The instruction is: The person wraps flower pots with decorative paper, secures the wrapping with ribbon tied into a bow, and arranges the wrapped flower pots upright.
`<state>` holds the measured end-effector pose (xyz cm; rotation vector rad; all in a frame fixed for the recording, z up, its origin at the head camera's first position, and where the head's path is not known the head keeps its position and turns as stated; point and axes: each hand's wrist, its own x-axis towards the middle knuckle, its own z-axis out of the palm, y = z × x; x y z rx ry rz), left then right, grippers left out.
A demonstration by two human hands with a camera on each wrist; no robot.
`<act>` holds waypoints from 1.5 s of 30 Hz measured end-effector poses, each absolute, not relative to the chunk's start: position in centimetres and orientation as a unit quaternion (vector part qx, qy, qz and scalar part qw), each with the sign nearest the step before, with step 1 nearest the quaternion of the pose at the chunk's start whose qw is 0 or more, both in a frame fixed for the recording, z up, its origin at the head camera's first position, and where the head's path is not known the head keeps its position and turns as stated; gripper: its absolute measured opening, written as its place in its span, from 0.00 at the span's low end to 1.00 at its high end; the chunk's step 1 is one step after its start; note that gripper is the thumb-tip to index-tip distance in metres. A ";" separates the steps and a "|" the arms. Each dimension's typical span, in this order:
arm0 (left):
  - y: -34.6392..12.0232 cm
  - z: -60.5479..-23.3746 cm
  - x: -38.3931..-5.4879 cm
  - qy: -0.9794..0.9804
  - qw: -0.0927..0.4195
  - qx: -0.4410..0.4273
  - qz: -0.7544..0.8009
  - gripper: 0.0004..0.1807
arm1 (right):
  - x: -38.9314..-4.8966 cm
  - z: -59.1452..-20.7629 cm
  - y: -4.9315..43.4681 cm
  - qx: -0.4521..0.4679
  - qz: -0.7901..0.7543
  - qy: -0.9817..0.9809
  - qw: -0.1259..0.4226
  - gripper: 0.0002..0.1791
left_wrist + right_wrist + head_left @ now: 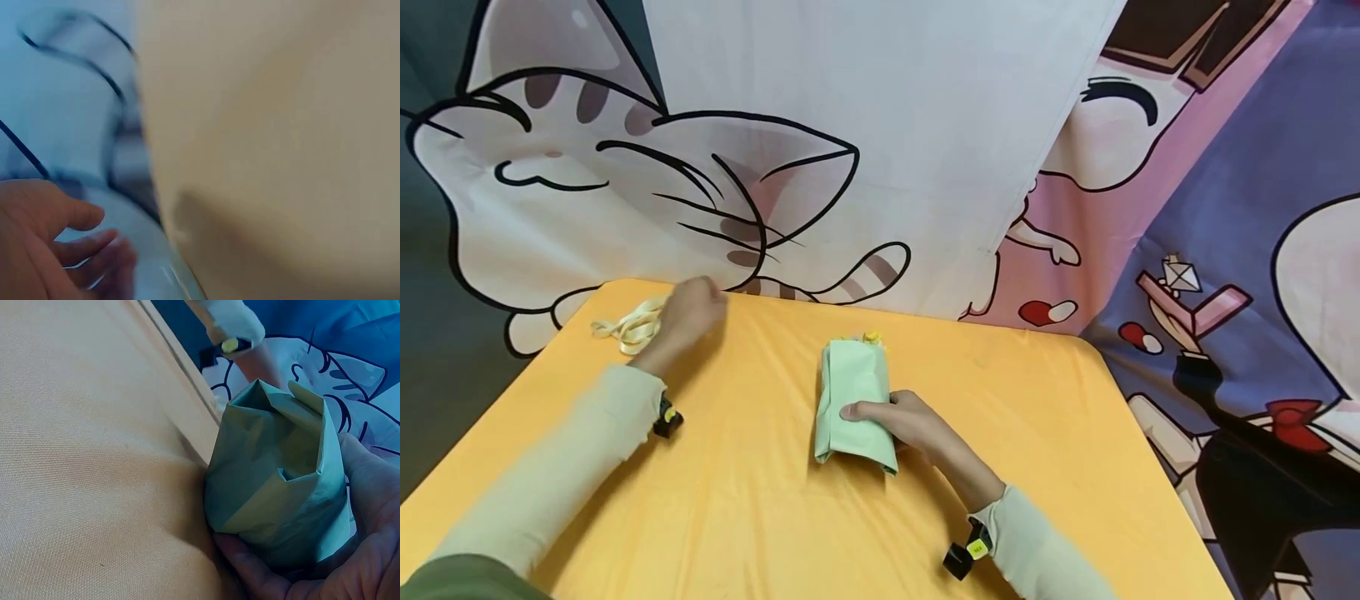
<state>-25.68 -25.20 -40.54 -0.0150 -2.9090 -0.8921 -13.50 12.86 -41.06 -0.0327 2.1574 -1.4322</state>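
Head view: your right hand (910, 419) grips the green paper package (856, 367) near the middle of the yellow tabletop (760, 508), which extends as room on both sides, back to the far edge. Your left hand (688, 315), blurred, is just beside the cream ribbon (636, 329), near that edge. Left wrist view: your thumb and fingers stand apart, loosely bent. Right wrist view: your fingers clasp the package, its folded end facing the camera.
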 end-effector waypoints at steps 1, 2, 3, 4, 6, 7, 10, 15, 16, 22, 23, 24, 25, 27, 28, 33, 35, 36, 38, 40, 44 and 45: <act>-26.4 -40.9 -26.2 -0.964 0.066 0.008 -0.258 0.15 | -13.5 -41.1 12.9 -0.012 -0.533 0.801 0.273 0.31; -27.5 -41.2 -26.5 -0.971 0.071 0.020 -0.228 0.14 | -13.4 -41.2 12.9 -0.012 -0.534 0.800 0.273 0.31; -28.5 -41.5 -26.7 -0.977 0.067 0.028 -0.203 0.14 | -13.4 -41.2 12.9 -0.011 -0.535 0.800 0.273 0.31; -29.3 -41.9 -26.8 -0.980 0.061 0.031 -0.184 0.15 | -13.3 -41.3 12.9 -0.010 -0.534 0.800 0.272 0.31; -30.4 -42.5 -26.9 -0.984 0.037 0.038 -0.170 0.16 | -13.2 -41.3 13.0 -0.009 -0.532 0.802 0.272 0.31; -30.8 -42.8 -26.9 -0.984 0.027 0.040 -0.169 0.17 | -13.1 -41.3 13.0 -0.008 -0.531 0.803 0.272 0.31; -31.3 -43.4 -26.9 -0.984 0.014 0.043 -0.172 0.19 | -12.9 -41.3 13.1 -0.007 -0.526 0.806 0.270 0.31; -31.0 -43.4 -27.4 -0.982 0.038 0.037 -0.183 0.20 | -12.8 -41.1 13.2 -0.010 -0.525 0.808 0.267 0.31; -30.8 -43.3 -27.5 -0.979 0.052 0.034 -0.193 0.18 | -12.8 -41.1 13.2 -0.010 -0.525 0.808 0.268 0.31; -27.3 -42.6 -28.8 -0.945 0.144 -0.006 -0.293 0.10 | -13.0 -40.8 13.2 -0.008 -0.518 0.813 0.266 0.32; -26.2 -42.4 -28.9 -0.940 0.137 -0.018 -0.311 0.10 | -13.0 -40.8 13.2 -0.007 -0.516 0.815 0.265 0.33; -25.1 -42.1 -28.9 -0.937 0.124 -0.031 -0.326 0.10 | -13.0 -40.8 13.2 -0.006 -0.514 0.815 0.266 0.33; -23.9 -41.9 -28.9 -0.934 0.107 -0.045 -0.337 0.10 | -13.0 -40.8 13.2 -0.004 -0.514 0.816 0.265 0.33; -21.8 -42.6 -29.6 -0.921 0.075 -0.089 -0.373 0.10 | -13.0 -40.7 13.3 -0.003 -0.515 0.815 0.266 0.33; -20.4 -42.1 -29.2 -0.915 0.047 -0.105 -0.387 0.11 | -13.0 -40.7 13.3 -0.002 -0.516 0.815 0.265 0.33; -14.3 -40.2 -28.8 -0.889 -0.033 -0.126 -0.440 0.13 | -12.9 -40.8 13.3 -0.006 -0.524 0.809 0.266 0.31; -11.5 -38.1 -28.1 -0.890 -0.050 -0.114 -0.438 0.11 | -12.9 -40.9 13.3 -0.009 -0.528 0.805 0.268 0.31; -10.5 -37.6 -28.2 -0.888 -0.051 -0.118 -0.442 0.10 | -12.9 -40.9 13.3 -0.010 -0.531 0.803 0.269 0.30; -8.6 -36.6 -28.2 -0.883 -0.051 -0.129 -0.449 0.09 | -12.9 -41.0 13.2 -0.014 -0.535 0.801 0.269 0.29; -7.1 -35.8 -28.2 -0.877 -0.055 -0.157 -0.451 0.09 | -13.0 -41.0 13.2 -0.018 -0.538 0.799 0.267 0.29; -5.5 -35.3 -27.7 -0.862 -0.089 -0.215 -0.451 0.18 | -13.1 -40.9 13.1 -0.021 -0.534 0.802 0.266 0.28; -5.4 -35.3 -27.4 -0.858 -0.092 -0.219 -0.455 0.22 | -13.2 -40.8 13.1 -0.022 -0.532 0.803 0.266 0.28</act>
